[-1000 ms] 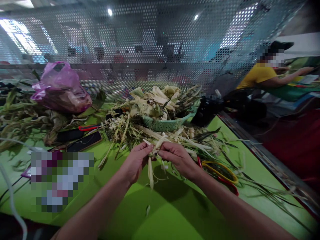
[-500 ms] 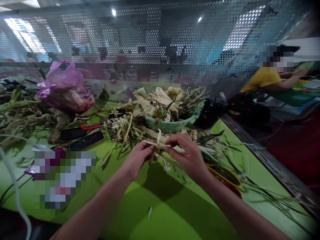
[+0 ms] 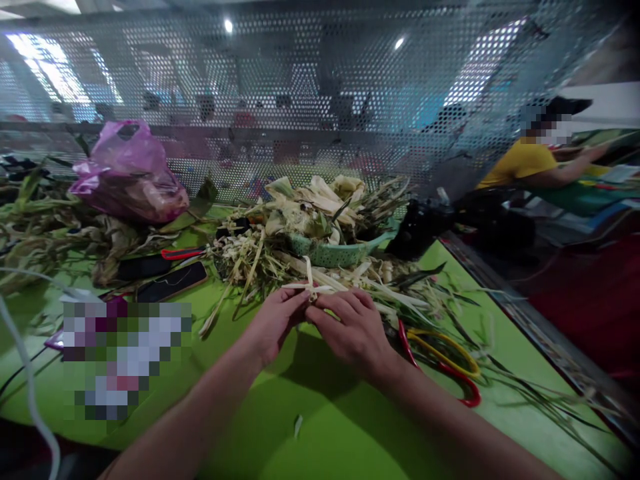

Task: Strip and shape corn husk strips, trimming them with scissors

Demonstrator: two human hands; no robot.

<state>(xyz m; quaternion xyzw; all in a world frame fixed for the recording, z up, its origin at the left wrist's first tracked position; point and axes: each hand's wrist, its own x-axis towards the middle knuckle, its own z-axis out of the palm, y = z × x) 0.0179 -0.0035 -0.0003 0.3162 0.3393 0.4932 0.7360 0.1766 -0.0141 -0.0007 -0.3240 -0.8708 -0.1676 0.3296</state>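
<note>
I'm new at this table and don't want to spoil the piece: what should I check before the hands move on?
1. Left hand holding the pale strips: ok, pinched at the fingertips.
2. Right hand at the same strips: ok, its fingertips are at the crossing.
3. Strips fastened at the crossing: cannot tell, too small.
4. Green basket upright: ok, heaped with dried husks.
5. Tabletop before the hands free of bits: not ok, a small scrap lies there.
</note>
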